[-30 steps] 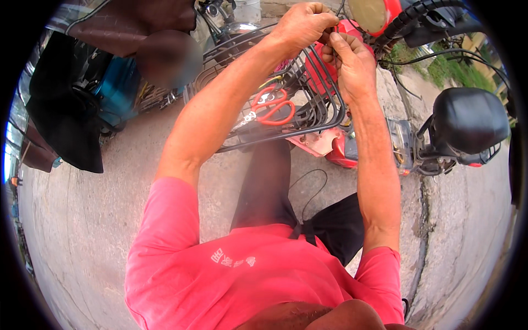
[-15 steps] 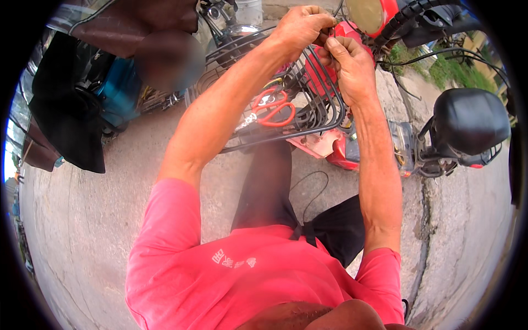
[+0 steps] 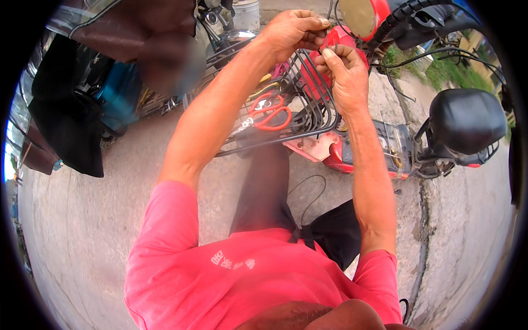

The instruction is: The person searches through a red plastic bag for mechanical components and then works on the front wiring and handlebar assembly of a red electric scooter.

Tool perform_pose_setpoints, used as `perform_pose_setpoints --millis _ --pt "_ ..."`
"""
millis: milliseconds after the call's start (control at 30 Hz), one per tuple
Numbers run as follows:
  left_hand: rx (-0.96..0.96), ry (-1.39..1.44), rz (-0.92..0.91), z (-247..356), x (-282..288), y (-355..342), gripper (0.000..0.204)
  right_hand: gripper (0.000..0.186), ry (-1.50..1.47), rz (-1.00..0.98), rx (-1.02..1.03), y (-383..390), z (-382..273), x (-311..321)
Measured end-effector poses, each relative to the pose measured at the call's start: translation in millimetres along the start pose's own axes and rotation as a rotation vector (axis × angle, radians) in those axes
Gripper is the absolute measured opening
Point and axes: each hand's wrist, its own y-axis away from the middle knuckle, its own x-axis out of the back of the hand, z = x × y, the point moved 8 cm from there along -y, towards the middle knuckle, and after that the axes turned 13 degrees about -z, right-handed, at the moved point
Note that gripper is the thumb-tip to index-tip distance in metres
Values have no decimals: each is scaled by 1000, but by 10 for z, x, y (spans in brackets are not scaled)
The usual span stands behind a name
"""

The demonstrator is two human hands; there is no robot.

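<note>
Above the far right part of a black wire basket, my two hands come close together. Fingertips of my left hand are pinched on a thin dark wire. Just below and to the right, my right hand pinches the same wire between thumb and forefinger. The wire's lower end is hidden in the fingers. Scissors with orange handles lie inside the basket beneath my left forearm, among other tools too cluttered to name.
A red vehicle front with a round headlight and black cables stands beyond my right hand. A black rounded seat or box sits at right. Left are a brown cover and a blue part. Concrete ground lies below.
The view has shifted slightly. My hands have come a little lower, and the fingertips are somewhat farther apart, with more wire showing between them.
</note>
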Motion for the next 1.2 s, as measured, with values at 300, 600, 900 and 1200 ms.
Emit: perform_pose_setpoints --millis 300,600,900,1200 --pt "36 34 -39 22 -87 25 21 20 -58 102 -17 -92 12 31" --pt "38 -29 -67 51 -171 58 22 15 -221 104 13 -112 24 67" --pt "53 -196 -89 91 -146 86 21 15 -235 216 54 -71 -16 64" --pt "7 -141 -39 29 -49 56 16 15 -123 162 -23 -96 -5 -10"
